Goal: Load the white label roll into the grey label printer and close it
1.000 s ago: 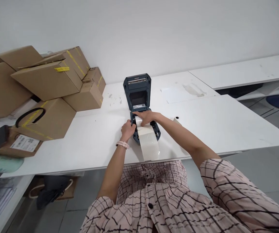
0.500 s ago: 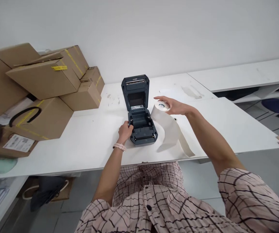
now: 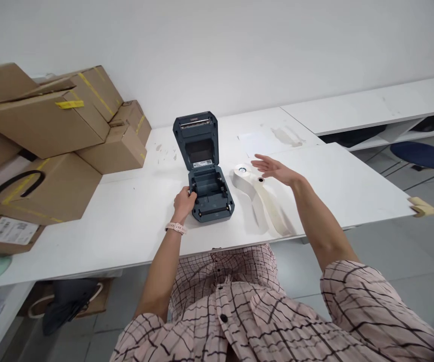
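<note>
A white desk (image 3: 137, 216) spans the middle of the frame, with a person in a pink garment with dark checks (image 3: 258, 322) at its near edge. Brown cardboard boxes with yellow tape (image 3: 51, 120) crowd the upper left, and a stool with a round, dark blue seat (image 3: 422, 153) stands at the far right.

At center, a dark blue-grey plastic printer (image 3: 204, 173) sits on the desk, its hinged lid raised. The left hand (image 3: 184, 202) grasps the left edge of its base, fingers curled against the side. The right hand (image 3: 275, 168), fingers released and spread, hovers right of center beside a white paper roll (image 3: 238, 177) standing on end, its loose strip (image 3: 271, 206) trailing toward the desk's near edge. Just below the hand shows a small roll's dark core (image 3: 261, 179). A pale pink band (image 3: 175, 228) circles the left wrist.
</note>
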Available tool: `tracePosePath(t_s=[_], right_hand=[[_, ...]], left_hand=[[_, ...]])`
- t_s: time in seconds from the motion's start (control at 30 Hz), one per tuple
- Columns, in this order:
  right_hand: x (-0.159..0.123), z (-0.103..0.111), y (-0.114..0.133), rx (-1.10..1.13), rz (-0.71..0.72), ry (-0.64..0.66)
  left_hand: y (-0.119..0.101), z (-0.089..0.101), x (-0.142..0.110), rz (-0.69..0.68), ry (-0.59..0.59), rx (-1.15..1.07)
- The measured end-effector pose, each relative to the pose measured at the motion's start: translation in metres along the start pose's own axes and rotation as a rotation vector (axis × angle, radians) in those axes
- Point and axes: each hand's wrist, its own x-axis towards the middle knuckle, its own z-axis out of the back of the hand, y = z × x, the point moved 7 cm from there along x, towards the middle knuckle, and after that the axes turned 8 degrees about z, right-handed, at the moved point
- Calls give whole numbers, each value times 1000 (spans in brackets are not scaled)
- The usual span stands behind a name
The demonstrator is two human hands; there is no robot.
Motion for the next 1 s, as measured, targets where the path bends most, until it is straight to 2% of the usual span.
tracePosePath(t_s=[0.1, 0.17, 0.23, 0.3, 0.37, 0.4, 0.5, 0.57, 0.63, 0.7, 0.77, 0.87, 1.0], right_hand=[[-33, 2, -14, 64, -96, 13], [-49, -12, -18, 81, -171, 53], [-59, -27, -11, 135, -210, 65], [-61, -33, 13, 206, -177, 12], [-54, -35, 51, 241, -70, -31], [-46, -39, 73, 241, -1, -9], [-8, -74, 131, 113, 204, 207], [25, -112, 146, -150, 294, 342], [58, -149, 137, -540, 295, 396], [82, -180, 114, -890, 231, 437], [93, -203, 92, -1092, 174, 492], [93, -218, 77, -1162, 160, 546], [81, -215, 82, -1147, 194, 535]], left_hand=[[2, -2, 2, 0, -3, -22], [4, -3, 2, -5, 1, -44], [4, -4, 2, -9, 4, -67], [5, -4, 2, -6, 5, -85], [5, -5, 1, 2, 8, -96], [5, -5, 1, 1, 9, -98], [5, -5, 1, -10, 9, -99], [5, -4, 2, -11, 1, -95], [5, -4, 1, -1, -5, -93], [5, -4, 1, 9, -4, -108], [5, -5, 0, 19, 2, -132], [6, -5, 1, 26, -7, -146], [9, -8, 4, 19, -16, -180]])
